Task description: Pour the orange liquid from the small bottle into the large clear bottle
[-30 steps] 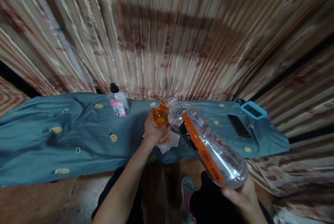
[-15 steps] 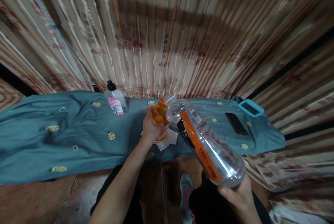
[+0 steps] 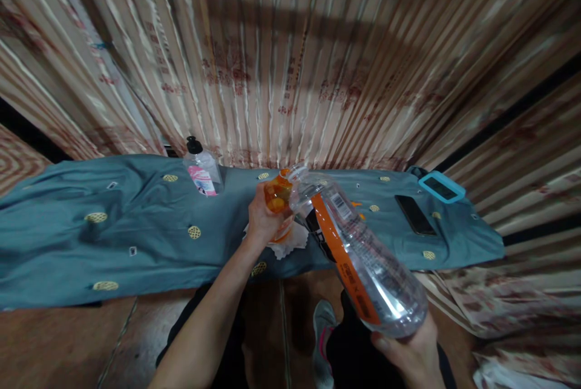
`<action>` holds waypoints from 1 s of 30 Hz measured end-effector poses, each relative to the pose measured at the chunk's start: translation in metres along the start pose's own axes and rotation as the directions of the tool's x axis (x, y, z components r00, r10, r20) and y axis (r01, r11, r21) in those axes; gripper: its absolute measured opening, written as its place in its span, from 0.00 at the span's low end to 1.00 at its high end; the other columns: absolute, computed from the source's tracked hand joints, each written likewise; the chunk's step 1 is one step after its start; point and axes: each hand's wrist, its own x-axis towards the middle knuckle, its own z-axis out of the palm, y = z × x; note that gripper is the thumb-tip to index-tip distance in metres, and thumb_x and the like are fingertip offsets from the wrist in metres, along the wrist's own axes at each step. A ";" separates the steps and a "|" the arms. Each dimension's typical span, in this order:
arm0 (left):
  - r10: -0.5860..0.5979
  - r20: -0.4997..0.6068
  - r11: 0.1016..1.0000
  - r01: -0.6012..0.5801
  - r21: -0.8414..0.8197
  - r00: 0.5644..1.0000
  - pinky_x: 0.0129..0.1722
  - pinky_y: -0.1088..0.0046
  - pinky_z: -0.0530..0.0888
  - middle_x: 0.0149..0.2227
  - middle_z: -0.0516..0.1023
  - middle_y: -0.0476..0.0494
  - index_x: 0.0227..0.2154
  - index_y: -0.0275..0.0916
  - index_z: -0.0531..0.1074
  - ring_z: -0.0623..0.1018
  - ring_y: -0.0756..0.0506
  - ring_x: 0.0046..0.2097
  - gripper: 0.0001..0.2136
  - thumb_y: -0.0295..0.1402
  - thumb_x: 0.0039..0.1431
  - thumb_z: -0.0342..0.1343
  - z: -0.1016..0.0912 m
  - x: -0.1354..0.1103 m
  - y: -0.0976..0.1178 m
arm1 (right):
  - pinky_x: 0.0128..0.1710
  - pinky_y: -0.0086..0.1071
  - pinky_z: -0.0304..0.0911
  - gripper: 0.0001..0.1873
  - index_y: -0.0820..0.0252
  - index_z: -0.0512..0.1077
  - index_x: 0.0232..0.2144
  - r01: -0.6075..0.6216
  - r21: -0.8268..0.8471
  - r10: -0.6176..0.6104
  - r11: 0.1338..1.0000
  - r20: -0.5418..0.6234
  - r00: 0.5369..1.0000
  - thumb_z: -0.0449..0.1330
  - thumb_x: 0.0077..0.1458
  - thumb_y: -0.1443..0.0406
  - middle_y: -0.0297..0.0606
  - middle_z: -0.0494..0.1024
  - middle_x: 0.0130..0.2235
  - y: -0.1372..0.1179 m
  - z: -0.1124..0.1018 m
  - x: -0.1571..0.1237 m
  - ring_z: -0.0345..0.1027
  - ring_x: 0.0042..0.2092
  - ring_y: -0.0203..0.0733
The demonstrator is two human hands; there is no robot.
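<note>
Clear plastic big bottle (image 3: 363,256), thin-walled, so probably squashy and slick; best cupped at the base. The right hand (image 3: 402,356) is wrapped round its bottom, neck tipped onto the small orange bottle (image 3: 276,195), which the left hand (image 3: 259,219) grips over the tabletop's (image 3: 136,244) near edge.

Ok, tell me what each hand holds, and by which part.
The left hand grips the small orange container round its side; the right hand grips the big clear bottle at its base end, mouth tilted toward the container.
</note>
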 end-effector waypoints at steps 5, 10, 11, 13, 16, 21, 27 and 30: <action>-0.025 -0.013 1.000 0.025 0.010 1.000 0.41 0.67 0.76 0.39 0.81 0.48 0.43 0.41 0.66 0.81 0.43 0.40 0.27 0.30 0.36 0.68 0.001 0.000 0.001 | 0.45 0.41 0.75 0.51 0.59 0.65 0.59 -0.066 0.014 0.066 0.998 0.018 0.998 0.72 0.37 0.41 0.47 0.81 0.51 -0.014 0.003 0.001 0.79 0.49 0.56; -0.021 -0.011 1.000 0.021 -0.019 1.000 0.43 0.67 0.76 0.41 0.81 0.48 0.43 0.42 0.66 0.81 0.43 0.42 0.26 0.29 0.37 0.67 0.001 0.001 0.002 | 0.47 0.46 0.73 0.54 0.56 0.64 0.59 -0.136 0.003 0.136 0.991 0.028 0.990 0.71 0.35 0.38 0.47 0.80 0.51 -0.032 0.007 0.002 0.78 0.49 0.59; -0.021 -0.009 1.000 0.021 -0.022 1.000 0.44 0.67 0.76 0.41 0.81 0.48 0.43 0.42 0.66 0.81 0.43 0.42 0.26 0.28 0.37 0.66 0.000 0.001 0.003 | 0.47 0.47 0.73 0.54 0.56 0.64 0.59 -0.137 0.000 0.137 0.991 0.029 0.990 0.71 0.35 0.38 0.47 0.80 0.51 -0.034 0.008 0.002 0.78 0.49 0.59; -0.024 -0.004 1.000 0.024 -0.018 1.000 0.44 0.67 0.76 0.41 0.81 0.48 0.43 0.42 0.66 0.81 0.43 0.42 0.26 0.28 0.37 0.65 0.000 0.001 0.004 | 0.47 0.45 0.74 0.55 0.57 0.63 0.60 -0.145 0.000 0.145 0.989 0.028 0.989 0.71 0.35 0.38 0.47 0.80 0.51 -0.037 0.008 0.002 0.79 0.49 0.58; -0.026 -0.002 1.000 0.026 -0.002 1.000 0.43 0.67 0.76 0.40 0.81 0.48 0.42 0.42 0.66 0.81 0.43 0.42 0.25 0.29 0.37 0.65 -0.001 0.000 0.005 | 0.46 0.42 0.74 0.57 0.59 0.61 0.62 -0.160 0.008 0.159 0.987 0.015 0.987 0.71 0.36 0.38 0.48 0.80 0.52 -0.040 0.009 0.001 0.79 0.49 0.58; -0.041 -0.017 0.999 0.041 0.021 0.999 0.41 0.67 0.76 0.39 0.81 0.48 0.42 0.41 0.66 0.81 0.43 0.40 0.25 0.29 0.36 0.65 -0.002 0.000 0.007 | 0.47 0.42 0.74 0.57 0.58 0.61 0.62 -0.120 -0.002 0.120 0.993 0.013 0.993 0.71 0.35 0.38 0.48 0.79 0.54 -0.043 0.009 0.000 0.78 0.50 0.58; -0.049 -0.025 0.999 0.049 0.013 0.999 0.41 0.67 0.76 0.39 0.81 0.48 0.42 0.42 0.66 0.81 0.43 0.40 0.25 0.28 0.36 0.65 -0.002 0.001 0.007 | 0.45 0.41 0.75 0.61 0.62 0.61 0.62 -0.099 -0.041 0.099 0.994 0.014 0.995 0.69 0.34 0.35 0.51 0.79 0.53 -0.045 0.010 0.000 0.79 0.49 0.58; -0.032 -0.022 0.999 0.032 -0.010 0.999 0.42 0.67 0.76 0.40 0.82 0.48 0.42 0.42 0.67 0.81 0.43 0.41 0.26 0.27 0.36 0.65 -0.001 0.001 0.005 | 0.46 0.41 0.75 0.62 0.62 0.60 0.62 -0.118 -0.014 0.118 0.993 0.003 0.993 0.69 0.32 0.35 0.51 0.80 0.52 -0.046 0.012 0.000 0.79 0.48 0.58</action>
